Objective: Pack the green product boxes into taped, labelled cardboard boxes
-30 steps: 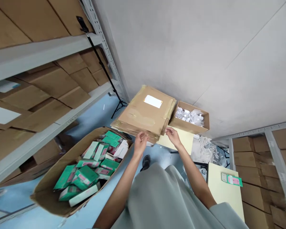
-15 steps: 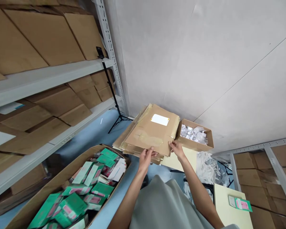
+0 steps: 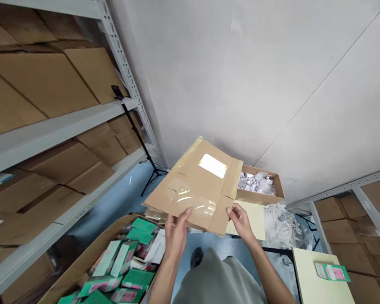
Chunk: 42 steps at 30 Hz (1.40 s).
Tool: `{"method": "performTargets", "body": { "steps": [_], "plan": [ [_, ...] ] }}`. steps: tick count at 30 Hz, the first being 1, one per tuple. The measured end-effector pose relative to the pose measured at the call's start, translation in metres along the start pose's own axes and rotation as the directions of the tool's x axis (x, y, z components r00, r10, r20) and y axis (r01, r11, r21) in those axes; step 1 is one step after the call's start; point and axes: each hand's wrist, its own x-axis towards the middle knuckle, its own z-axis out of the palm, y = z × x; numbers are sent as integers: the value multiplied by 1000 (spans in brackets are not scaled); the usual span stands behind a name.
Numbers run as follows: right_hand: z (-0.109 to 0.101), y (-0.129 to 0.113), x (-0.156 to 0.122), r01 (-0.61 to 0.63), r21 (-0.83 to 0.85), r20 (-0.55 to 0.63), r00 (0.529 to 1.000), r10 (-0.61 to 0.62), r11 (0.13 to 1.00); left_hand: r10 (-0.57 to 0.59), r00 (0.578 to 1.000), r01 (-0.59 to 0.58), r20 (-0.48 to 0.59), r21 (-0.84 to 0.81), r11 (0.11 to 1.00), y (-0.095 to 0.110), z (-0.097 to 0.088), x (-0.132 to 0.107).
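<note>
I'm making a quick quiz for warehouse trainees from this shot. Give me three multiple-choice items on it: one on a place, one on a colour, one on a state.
1. Where does the white label sit?
A. on the flattened cardboard box
B. on the wall
C. on the shelf post

2. What is the main colour of the small packets in the open carton at lower left?
A. blue
B. green
C. orange

3. How is the flattened cardboard box held?
A. by no hand, lying on the floor
B. by one hand only
C. by both hands at its near edge

Answers:
1 A: the label is stuck on the upper face of the flat box.
2 B: the packets are green with pink patches.
3 C: the left hand and the right hand each grip the near edge, the box lifted clear.
</note>
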Motion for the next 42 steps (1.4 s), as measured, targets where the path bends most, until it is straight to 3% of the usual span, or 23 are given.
{"method": "performTargets", "body": {
  "steps": [6,9,12,14,16,22,24,26,30,32,38,42],
  "plan": [
    [-20,18,-13,-35,-10,-60,998,35,999,-66,992,59,109,61,996,16,23,-8],
    [-58,30,-24,-58,-41,-312,949,42,997,-160,969,139,191,121,983,8,29,-12],
    [-118,37,-51,-72,-114,-653,757,-20,991,-263,916,211,304,193,958,-8,44,-19],
    [-158,39,-79,-101,-152,-779,624,-57,983,-313,875,217,370,279,936,-23,61,-24],
    [-190,39,-115,-143,-170,-850,522,-72,975,-367,815,199,449,377,904,-42,83,-32],
    [-238,37,-236,-175,-78,-951,310,-20,981,-571,507,148,645,588,795,-110,157,-76],
    [-245,39,-281,-155,-51,-977,214,-17,987,-604,420,106,677,624,774,-133,181,-100],
    [-250,43,-327,-149,-35,-994,105,-20,988,-602,363,38,711,634,773,-156,204,-132],
    [-260,64,-409,-157,2,-992,-123,-18,988,-575,229,-122,786,609,784,-196,240,-211],
    [-272,79,-445,-140,27,-980,-201,-2,990,-571,137,-179,809,587,789,-216,253,-256],
    [-322,123,-558,-89,81,-949,-313,49,993,-524,-27,-268,851,499,824,-280,275,-389],
    [-341,138,-618,-63,104,-929,-361,74,993,-506,-153,-354,849,431,830,-325,284,-459]
  ]
}}
